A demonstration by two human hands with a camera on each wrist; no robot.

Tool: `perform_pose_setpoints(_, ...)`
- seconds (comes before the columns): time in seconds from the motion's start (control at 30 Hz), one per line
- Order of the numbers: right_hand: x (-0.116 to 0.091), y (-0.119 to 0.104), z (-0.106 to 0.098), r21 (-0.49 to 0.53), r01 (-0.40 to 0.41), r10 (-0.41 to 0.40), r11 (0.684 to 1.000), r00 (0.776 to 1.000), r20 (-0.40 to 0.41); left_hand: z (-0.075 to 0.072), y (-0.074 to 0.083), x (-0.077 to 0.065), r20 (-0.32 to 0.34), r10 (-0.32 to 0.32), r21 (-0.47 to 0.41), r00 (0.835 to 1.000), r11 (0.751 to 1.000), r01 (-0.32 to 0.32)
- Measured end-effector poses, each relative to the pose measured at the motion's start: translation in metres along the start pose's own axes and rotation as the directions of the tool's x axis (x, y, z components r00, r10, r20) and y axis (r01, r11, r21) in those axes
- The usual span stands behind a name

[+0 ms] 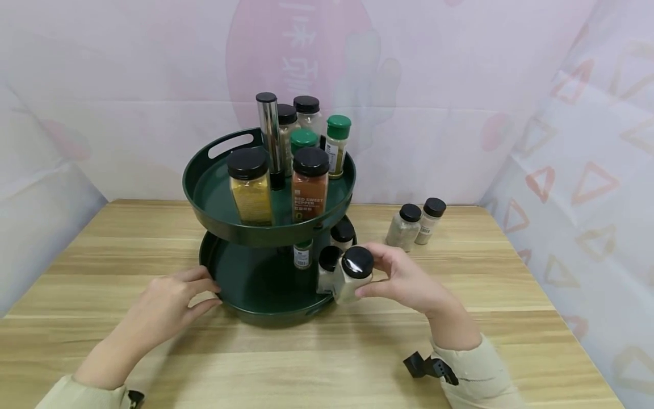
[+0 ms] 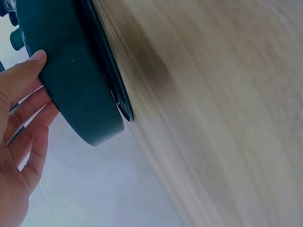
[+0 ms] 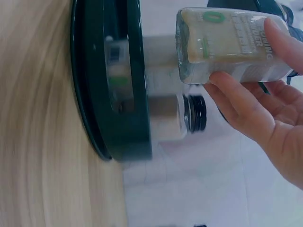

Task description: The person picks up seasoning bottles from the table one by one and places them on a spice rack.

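My right hand (image 1: 403, 278) grips a square glass spice jar (image 1: 352, 278) with a black lid and pale powder. In the right wrist view this jar is held off the tray, over its rim. Beside it, a black-lidded jar (image 1: 327, 267) stands in the lower tray of a dark green two-tier spice rack (image 1: 245, 284). My left hand (image 1: 174, 301) holds that tray's rim at the left, the thumb (image 2: 38, 56) at its edge. Further back on the lower tray are a small green-lidded jar (image 1: 302, 255) and another black-lidded jar (image 1: 342, 233), partly hidden by the upper tier.
The upper tray (image 1: 214, 193) carries a yellow spice jar (image 1: 251, 196), a red sweet pepper jar (image 1: 310, 193), a green-capped jar (image 1: 336, 147) and several others around a metal post (image 1: 271, 130). Two black-lidded jars stand on the table at right, one nearer (image 1: 403, 230), one behind (image 1: 429, 221).
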State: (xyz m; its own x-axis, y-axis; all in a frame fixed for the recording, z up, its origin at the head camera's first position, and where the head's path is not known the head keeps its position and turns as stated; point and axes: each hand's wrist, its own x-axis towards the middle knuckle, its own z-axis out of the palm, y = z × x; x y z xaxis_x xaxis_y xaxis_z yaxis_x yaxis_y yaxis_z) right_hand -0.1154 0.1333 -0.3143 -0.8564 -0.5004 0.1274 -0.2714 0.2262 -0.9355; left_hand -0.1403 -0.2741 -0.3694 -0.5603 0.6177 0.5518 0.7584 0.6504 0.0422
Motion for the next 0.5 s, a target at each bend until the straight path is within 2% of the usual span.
perform_pose_setpoints(0.33,0.007,-0.013,0.018,0.006,-0.018,0.018,1.000,1.000,0.023,-0.001,0.000,0.001,0.030,0.007,-0.002,1.000,1.000,-0.007)
perform_pose_setpoints(0.5,0.017,-0.015,0.030,0.007,0.002,-0.002,1.000,1.000,0.012,-0.001,0.003,0.002,0.049,0.003,0.017,0.999,1.000,-0.003)
